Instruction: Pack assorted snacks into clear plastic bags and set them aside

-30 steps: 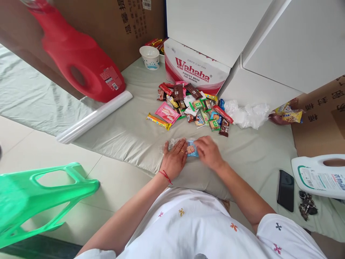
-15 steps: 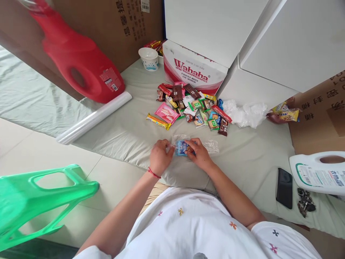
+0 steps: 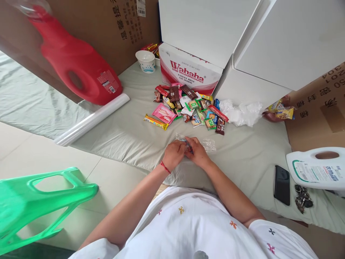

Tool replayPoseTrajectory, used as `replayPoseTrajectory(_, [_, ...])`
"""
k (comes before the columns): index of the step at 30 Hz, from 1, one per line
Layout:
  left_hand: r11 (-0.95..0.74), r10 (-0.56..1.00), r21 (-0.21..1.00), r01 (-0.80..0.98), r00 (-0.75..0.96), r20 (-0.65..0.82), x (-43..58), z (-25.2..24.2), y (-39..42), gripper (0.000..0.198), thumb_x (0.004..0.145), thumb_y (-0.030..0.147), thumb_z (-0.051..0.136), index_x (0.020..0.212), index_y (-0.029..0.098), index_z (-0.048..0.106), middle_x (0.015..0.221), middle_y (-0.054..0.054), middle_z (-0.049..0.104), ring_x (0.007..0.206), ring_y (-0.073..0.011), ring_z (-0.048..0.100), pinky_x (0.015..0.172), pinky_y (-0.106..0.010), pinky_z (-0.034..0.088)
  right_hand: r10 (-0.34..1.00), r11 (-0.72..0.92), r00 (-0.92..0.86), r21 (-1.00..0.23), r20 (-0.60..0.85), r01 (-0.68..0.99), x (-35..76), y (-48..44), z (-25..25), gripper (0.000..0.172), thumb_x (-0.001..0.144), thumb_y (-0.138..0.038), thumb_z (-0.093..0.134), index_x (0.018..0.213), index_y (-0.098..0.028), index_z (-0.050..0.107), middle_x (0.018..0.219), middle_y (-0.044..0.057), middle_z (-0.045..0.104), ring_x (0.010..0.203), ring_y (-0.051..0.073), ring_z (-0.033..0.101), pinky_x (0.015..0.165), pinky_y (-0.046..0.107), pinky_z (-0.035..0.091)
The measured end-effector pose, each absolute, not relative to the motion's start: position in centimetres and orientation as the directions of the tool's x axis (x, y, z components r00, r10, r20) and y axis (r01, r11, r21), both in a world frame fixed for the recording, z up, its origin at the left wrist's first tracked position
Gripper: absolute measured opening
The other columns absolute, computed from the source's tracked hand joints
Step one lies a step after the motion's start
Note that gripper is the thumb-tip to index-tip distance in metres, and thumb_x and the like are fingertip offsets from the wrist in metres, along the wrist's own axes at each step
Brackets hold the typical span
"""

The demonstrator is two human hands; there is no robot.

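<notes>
A small blue snack packet, mostly covered by fingers, is held between my hands with clear plastic wrap around it. My right hand is closed on the packet. My left hand, a red string at its wrist, has its fingers bent and pressed together at the wrap on the packet's left side. More clear plastic lies crumpled just right of my right hand. Beyond both hands is a pile of wrapped snacks, with a pink packet and a yellow bar at its left.
A Wahaha carton and paper cup stand behind the pile. Leftward are a red jug, film roll and green stool. Rightward lie a crumpled white bag, phone, keys and white jug.
My left hand has moved right, up against my right hand. The blue packet, which lay flat and in plain sight, is now tilted and mostly covered by my fingers.
</notes>
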State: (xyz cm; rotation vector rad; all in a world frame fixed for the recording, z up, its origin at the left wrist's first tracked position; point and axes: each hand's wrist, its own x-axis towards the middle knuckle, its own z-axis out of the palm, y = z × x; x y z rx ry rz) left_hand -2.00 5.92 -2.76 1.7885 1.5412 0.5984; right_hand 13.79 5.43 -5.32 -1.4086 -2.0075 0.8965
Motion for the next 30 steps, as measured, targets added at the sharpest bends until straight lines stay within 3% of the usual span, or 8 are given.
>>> replayPoseTrajectory(5, [-0.187,0.933,0.620,0.762,0.336,-0.130,-2.8,-3.1,5.8,0.043,0.096,0.016,0.044,0.126,0.023,0.073,0.110,-0.010,0.068,0.093,-0.0213,0.069,0.084,-0.031,0.053,0.986,0.123,0.020,-0.804,0.166,0.582,17.3,4.6,-4.8,0.038,0.095,-0.036,0.054,0.129,-0.022,0.062,0.114,0.009,0.063,0.069,0.015,0.055,0.072,0.032,0.053])
replayPoseTrajectory(8, [-0.179,0.932,0.566,0.805,0.322,-0.163,-2.6,-3.1,5.9,0.043,0.098,0.017,0.043,0.129,0.027,0.071,0.115,-0.009,0.068,0.100,-0.0226,0.069,0.085,-0.031,0.053,0.904,-0.060,0.328,-0.676,0.276,0.735,20.6,4.2,-4.3,0.048,0.095,-0.052,0.050,0.125,-0.016,0.062,0.111,0.014,0.065,0.089,0.024,0.059,0.086,0.040,0.051])
replayPoseTrajectory(10, [-0.160,0.938,0.554,0.817,0.300,-0.173,-2.3,-3.0,5.9,0.045,0.098,0.017,0.044,0.136,0.028,0.066,0.120,-0.008,0.069,0.106,-0.0238,0.069,0.088,-0.032,0.053,0.896,-0.197,0.394,-0.613,0.204,0.765,22.3,4.1,-4.2,0.060,0.093,-0.062,0.047,0.123,-0.013,0.063,0.106,0.016,0.067,0.100,0.030,0.060,0.091,0.043,0.048])
replayPoseTrajectory(14, [-0.020,0.949,0.527,0.850,0.182,-0.257,-1.9,-2.2,6.0,0.064,0.097,0.023,0.050,0.159,0.024,0.036,0.119,-0.009,0.074,0.106,-0.0275,0.070,0.087,-0.035,0.052,0.927,-0.349,0.357,-0.622,-0.117,0.701,22.8,4.6,-4.5,0.063,0.085,-0.072,0.052,0.111,-0.017,0.067,0.083,0.008,0.068,0.086,0.028,0.064,0.079,0.038,0.046])
replayPoseTrajectory(16, [0.029,0.941,0.489,0.872,0.142,-0.309,-1.8,-1.7,6.1,0.065,0.097,0.027,0.052,0.159,0.023,0.035,0.114,-0.010,0.075,0.105,-0.0298,0.071,0.085,-0.037,0.052,0.926,-0.362,0.331,-0.685,-0.183,0.633,22.1,5.1,-4.5,0.055,0.074,-0.068,0.066,0.100,-0.019,0.069,0.075,0.003,0.064,0.076,0.025,0.061,0.072,0.034,0.045])
replayPoseTrajectory(21, [0.071,0.964,0.438,0.896,0.052,-0.262,-2.3,-1.5,6.1,0.058,0.091,0.043,0.064,0.146,0.027,0.053,0.120,-0.013,0.070,0.117,-0.0340,0.063,0.091,-0.041,0.050,0.953,-0.279,0.248,-0.815,-0.171,0.508,20.7,6.2,-3.4,0.037,0.070,-0.057,0.069,0.078,-0.021,0.063,0.077,0.001,0.062,0.074,0.018,0.056,0.068,0.030,0.044])
replayPoseTrajectory(26, [0.146,0.985,0.475,0.868,-0.080,-0.156,-2.5,-2.0,6.1,0.098,0.079,0.044,0.078,0.161,0.024,0.027,0.138,-0.017,0.054,0.127,-0.0340,0.056,0.101,-0.041,0.047,0.943,-0.295,0.197,-0.949,-0.269,0.114,18.2,6.7,-1.1,0.036,0.068,-0.051,0.074,0.079,-0.023,0.054,0.067,-0.005,0.051,0.055,0.011,0.040,0.051,0.024,0.033])
replayPoseTrajectory(30, [0.117,0.978,0.543,0.832,-0.002,-0.208,-1.8,-2.2,6.1,0.096,0.085,0.038,0.071,0.163,0.018,0.019,0.129,-0.018,0.060,0.120,-0.0323,0.063,0.098,-0.038,0.050,0.975,-0.136,0.195,-0.981,-0.108,0.141,13.7,7.0,-1.2,0.030,0.073,-0.047,0.073,0.081,-0.024,0.057,0.068,-0.004,0.053,0.058,0.012,0.044,0.053,0.024,0.037])
